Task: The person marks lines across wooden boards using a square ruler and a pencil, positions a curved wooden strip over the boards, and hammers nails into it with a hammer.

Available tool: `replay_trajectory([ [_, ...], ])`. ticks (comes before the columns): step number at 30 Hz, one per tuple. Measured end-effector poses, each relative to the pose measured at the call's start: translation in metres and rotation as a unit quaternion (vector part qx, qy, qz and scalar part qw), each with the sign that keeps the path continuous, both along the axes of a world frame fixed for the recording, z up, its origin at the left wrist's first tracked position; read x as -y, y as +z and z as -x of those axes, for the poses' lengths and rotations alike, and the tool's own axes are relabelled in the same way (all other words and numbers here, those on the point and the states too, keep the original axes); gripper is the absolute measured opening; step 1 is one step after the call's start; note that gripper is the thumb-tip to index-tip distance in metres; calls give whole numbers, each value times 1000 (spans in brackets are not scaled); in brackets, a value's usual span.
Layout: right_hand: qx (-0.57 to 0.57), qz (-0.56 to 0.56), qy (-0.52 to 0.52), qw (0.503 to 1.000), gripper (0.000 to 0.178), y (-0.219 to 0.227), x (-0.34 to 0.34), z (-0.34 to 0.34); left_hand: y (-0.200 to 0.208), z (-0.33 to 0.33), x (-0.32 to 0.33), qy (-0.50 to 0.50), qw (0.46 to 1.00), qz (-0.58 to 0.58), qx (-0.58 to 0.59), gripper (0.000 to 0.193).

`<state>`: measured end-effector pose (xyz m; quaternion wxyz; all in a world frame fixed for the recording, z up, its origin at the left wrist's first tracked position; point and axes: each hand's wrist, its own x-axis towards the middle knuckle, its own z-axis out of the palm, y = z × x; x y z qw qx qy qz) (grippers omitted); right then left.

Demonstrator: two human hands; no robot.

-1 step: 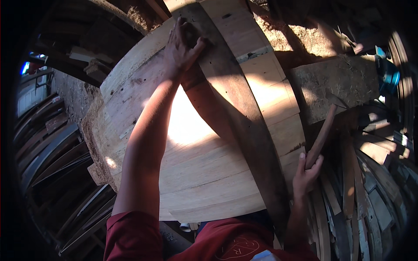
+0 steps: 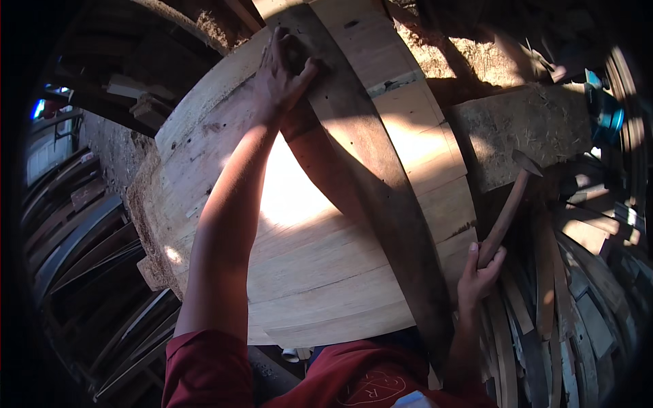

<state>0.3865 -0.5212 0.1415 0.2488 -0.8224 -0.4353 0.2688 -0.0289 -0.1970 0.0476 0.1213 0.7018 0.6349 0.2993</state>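
A curved panel of pale joined planks (image 2: 326,282) spreads in front of me, partly in bright sunlight. Across it runs a long, dark curved board (image 2: 391,197), from the far edge down toward my body. My left hand (image 2: 280,80) rests at the far end, over the dark board's left edge, fingers stretched and thumb spread. My right hand (image 2: 479,273), at the panel's right side, is wrapped round the wooden handle of a hammer (image 2: 507,214). The hammer tilts up and away, its metal head beyond the panel's right edge and touching nothing that I can see.
Curved wood strips (image 2: 75,234) are stacked at the left, and more offcuts (image 2: 578,319) lie at the lower right. A broad, dusty board (image 2: 524,129) extends beyond the panel's right edge. Near it stands a teal power tool (image 2: 604,112). Sawdust (image 2: 146,221) edges the panel's left side.
The hammer head has turned and shifted slightly in my right hand, so its shape shows more clearly. My left hand stays in place on the board.
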Motion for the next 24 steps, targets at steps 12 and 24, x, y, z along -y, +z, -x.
replay_trajectory([
  [12, -3, 7, 4, 1000, 45, -9, 26, -12, -5, 6, -3, -7, 999, -14, -48, 90],
  [24, -45, -81, 68, 993, 39, -18, -22, 9, -5, 8, -4, 4, 998, -5, -58, 98],
])
